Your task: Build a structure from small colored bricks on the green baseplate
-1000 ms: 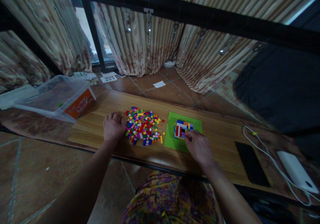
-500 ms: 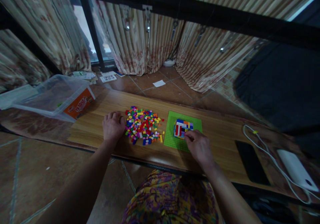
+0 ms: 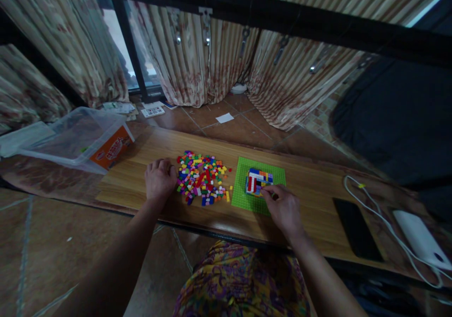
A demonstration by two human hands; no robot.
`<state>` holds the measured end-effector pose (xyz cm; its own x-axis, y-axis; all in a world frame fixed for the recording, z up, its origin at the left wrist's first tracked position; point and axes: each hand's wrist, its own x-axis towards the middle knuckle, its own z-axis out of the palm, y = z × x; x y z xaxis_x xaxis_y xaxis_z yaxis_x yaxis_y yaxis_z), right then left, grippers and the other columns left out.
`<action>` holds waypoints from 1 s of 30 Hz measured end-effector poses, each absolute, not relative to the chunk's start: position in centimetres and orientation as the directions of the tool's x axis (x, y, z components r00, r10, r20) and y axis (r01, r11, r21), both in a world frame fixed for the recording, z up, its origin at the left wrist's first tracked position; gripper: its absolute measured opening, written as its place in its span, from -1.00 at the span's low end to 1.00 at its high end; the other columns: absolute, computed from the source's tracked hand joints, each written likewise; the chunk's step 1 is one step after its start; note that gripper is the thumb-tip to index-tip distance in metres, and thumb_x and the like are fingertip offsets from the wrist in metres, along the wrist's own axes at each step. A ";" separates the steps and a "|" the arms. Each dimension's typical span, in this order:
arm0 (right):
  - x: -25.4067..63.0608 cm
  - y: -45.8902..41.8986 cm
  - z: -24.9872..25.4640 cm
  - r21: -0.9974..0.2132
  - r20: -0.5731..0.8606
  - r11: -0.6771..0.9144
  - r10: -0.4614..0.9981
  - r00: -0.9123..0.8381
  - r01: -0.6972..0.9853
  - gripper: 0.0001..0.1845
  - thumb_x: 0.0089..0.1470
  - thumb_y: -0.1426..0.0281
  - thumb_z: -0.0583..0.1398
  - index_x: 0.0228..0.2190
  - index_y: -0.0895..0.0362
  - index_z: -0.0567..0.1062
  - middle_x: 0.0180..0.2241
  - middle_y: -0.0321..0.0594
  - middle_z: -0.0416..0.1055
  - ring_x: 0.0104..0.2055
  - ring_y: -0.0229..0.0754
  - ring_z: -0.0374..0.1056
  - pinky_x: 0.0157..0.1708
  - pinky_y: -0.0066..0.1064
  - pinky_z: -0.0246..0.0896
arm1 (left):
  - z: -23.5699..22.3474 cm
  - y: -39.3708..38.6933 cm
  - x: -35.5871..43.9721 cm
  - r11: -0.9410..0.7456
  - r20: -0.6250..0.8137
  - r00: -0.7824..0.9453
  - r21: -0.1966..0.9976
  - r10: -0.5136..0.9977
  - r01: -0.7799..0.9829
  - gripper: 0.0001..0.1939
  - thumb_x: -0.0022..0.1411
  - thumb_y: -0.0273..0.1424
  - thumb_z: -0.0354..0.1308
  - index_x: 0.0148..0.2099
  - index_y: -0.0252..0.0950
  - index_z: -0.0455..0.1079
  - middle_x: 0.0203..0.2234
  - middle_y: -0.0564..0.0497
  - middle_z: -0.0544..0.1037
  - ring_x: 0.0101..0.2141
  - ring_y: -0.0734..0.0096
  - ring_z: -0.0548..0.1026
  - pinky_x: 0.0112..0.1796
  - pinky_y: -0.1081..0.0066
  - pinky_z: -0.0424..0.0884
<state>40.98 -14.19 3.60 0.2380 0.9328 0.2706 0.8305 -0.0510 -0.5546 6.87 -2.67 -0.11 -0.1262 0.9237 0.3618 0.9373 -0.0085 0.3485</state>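
Note:
My left hand (image 3: pixel 160 179) rests on the wooden board with its fingers curled, at the left edge of a pile of loose toy bricks (image 3: pixel 201 178). Its palm side is hidden, so I cannot see whether anything is in it. On a green baseplate (image 3: pixel 242 199) stands a low block of joined bricks (image 3: pixel 259 180), with blue, white, red and orange pieces on top and a dark gap in its middle. My right hand (image 3: pixel 284 208) is at the block's near right corner. Its thumb and forefinger are pinched there; what is between them is too small to make out.
A clear plastic box (image 3: pixel 76 159) with an orange label stands at the left. Right of the baseplate lie a black phone-like slab (image 3: pixel 357 230), a white power bank (image 3: pixel 420 239) and a white cable (image 3: pixel 383 223). A dark rail (image 3: pixel 226 6) crosses above, before curtains (image 3: pixel 219 62).
My right hand's fingertips have shifted slightly at the block's near right corner, and the hand has moved a little right. My left hand and the pile stay put.

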 end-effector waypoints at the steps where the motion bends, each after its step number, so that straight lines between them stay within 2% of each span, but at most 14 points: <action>1: 41.0 -14.1 3.3 -0.602 0.254 -0.091 0.920 0.299 0.793 -0.71 0.08 0.16 0.17 -0.44 0.10 0.56 -0.37 -0.16 0.51 -0.42 -0.15 0.38 -0.37 -0.34 0.21 | -0.1 -2.7 6.9 -0.011 0.363 -0.124 0.347 0.924 0.938 -0.70 0.19 -0.30 -0.02 -0.10 -0.29 0.42 -0.13 -0.19 0.50 -0.09 0.00 0.38 -0.06 0.11 0.28; 4: 41.2 -13.6 2.7 -0.729 0.172 -0.215 0.861 0.478 0.650 -0.67 -0.06 0.10 0.26 -0.45 0.12 0.56 -0.41 -0.16 0.52 -0.49 -0.17 0.34 -0.44 -0.34 0.20 | -0.1 -2.7 6.9 -0.017 0.367 -0.119 0.349 0.923 0.937 -0.70 0.20 -0.29 -0.02 -0.11 -0.29 0.42 -0.13 -0.19 0.50 -0.09 0.02 0.38 -0.05 0.11 0.28; 7: 41.3 -13.2 2.3 -0.792 0.080 -0.307 0.804 0.589 0.527 -0.61 -0.19 0.07 0.32 -0.47 0.15 0.55 -0.47 -0.16 0.51 -0.52 -0.15 0.34 -0.45 -0.32 0.19 | -0.1 -2.6 6.8 -0.017 0.364 -0.119 0.349 0.924 0.937 -0.69 0.20 -0.29 -0.02 -0.10 -0.30 0.42 -0.12 -0.19 0.49 -0.09 0.02 0.38 -0.05 0.11 0.27; 14: 41.4 -12.8 1.9 -0.896 -0.028 -0.295 0.784 0.620 0.333 -0.53 -0.36 0.04 0.37 -0.50 0.16 0.51 -0.51 -0.20 0.50 -0.47 -0.13 0.38 -0.45 -0.34 0.20 | -0.4 -2.5 6.7 -0.024 0.372 -0.114 0.347 0.921 0.937 -0.68 0.19 -0.30 -0.01 -0.09 -0.33 0.42 -0.12 -0.20 0.49 -0.10 0.02 0.38 -0.05 0.11 0.28; 20: 41.5 -12.9 1.6 -0.910 -0.078 -0.307 0.786 0.613 0.279 -0.52 -0.38 0.03 0.38 -0.48 0.15 0.51 -0.51 -0.23 0.48 -0.52 -0.20 0.34 -0.52 -0.38 0.19 | -0.5 -2.4 6.7 -0.024 0.383 -0.109 0.326 0.917 0.945 -0.69 0.20 -0.31 -0.01 -0.10 -0.33 0.42 -0.12 -0.20 0.50 -0.11 0.03 0.39 -0.05 0.12 0.29; 26: 41.6 -12.7 1.2 -0.911 -0.052 -0.283 0.799 0.599 0.299 -0.51 -0.39 0.03 0.38 -0.48 0.16 0.52 -0.50 -0.22 0.47 -0.53 -0.19 0.34 -0.53 -0.37 0.22 | -0.3 -2.7 6.8 -0.028 0.393 -0.099 0.305 0.914 0.952 -0.71 0.22 -0.34 -0.03 -0.12 -0.33 0.43 -0.15 -0.19 0.51 -0.12 0.05 0.39 -0.07 0.14 0.30; 30: 41.7 -12.8 1.1 -0.900 -0.002 -0.259 0.807 0.591 0.351 -0.52 -0.35 0.02 0.36 -0.49 0.16 0.53 -0.50 -0.20 0.48 -0.50 -0.17 0.35 -0.46 -0.33 0.23 | -0.4 -2.7 6.8 -0.027 0.396 -0.100 0.303 0.913 0.953 -0.70 0.22 -0.35 -0.04 -0.11 -0.34 0.43 -0.15 -0.20 0.51 -0.12 0.04 0.40 -0.08 0.14 0.30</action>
